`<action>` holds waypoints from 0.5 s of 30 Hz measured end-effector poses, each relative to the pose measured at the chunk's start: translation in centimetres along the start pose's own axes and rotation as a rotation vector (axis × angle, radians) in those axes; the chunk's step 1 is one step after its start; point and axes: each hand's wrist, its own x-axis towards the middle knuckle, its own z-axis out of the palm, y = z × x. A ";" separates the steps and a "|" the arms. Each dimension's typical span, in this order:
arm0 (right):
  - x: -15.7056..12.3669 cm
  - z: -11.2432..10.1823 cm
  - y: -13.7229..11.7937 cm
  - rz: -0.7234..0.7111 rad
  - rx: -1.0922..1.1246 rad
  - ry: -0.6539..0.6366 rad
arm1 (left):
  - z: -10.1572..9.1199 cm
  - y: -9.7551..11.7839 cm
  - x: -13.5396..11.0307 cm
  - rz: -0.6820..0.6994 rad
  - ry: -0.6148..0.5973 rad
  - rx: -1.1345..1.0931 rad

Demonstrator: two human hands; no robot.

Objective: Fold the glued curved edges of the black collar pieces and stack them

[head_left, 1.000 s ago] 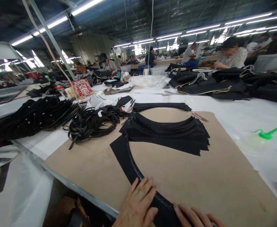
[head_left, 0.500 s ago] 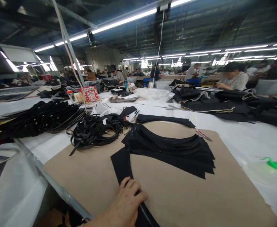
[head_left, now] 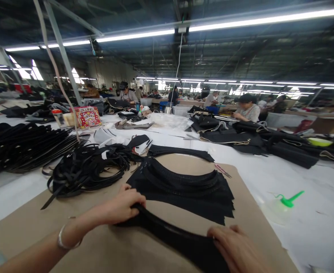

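Note:
Between my hands runs a curved black fabric piece (head_left: 172,229), gripped near both ends above a tan board (head_left: 104,250). My left hand (head_left: 124,204), with a bangle at the wrist, closes over its left end. At the right end, my right hand (head_left: 235,246) curls its fingers over the edge. Just beyond lies a stack of similar black curved pieces (head_left: 184,193), fanned at its right side. One more curved black strip (head_left: 181,151) rests behind the stack. Small pink-handled snips (head_left: 223,170) lie beside it.
A tangle of black straps (head_left: 84,167) lies left of the stack, near piled black pieces (head_left: 21,148). On the right stands a clear bottle with a green spout (head_left: 288,201). Farther back are a red patterned box (head_left: 87,116), black bags (head_left: 226,132) and a seated person (head_left: 248,108).
My left hand has lifted the curved black piece off the board and turned it crosswise. My right hand has come into view holding its other end. The view has swung right.

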 end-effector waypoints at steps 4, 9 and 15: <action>6.0 -2.0 2.7 -0.012 -0.195 0.042 | -1.4 -1.7 6.3 0.004 0.142 0.102; 10.5 -0.4 5.0 0.021 -0.258 0.083 | 0.9 -1.3 10.6 0.000 0.314 0.179; 11.0 0.9 5.0 -0.012 -0.272 0.122 | 4.8 -0.1 11.7 0.046 0.300 0.177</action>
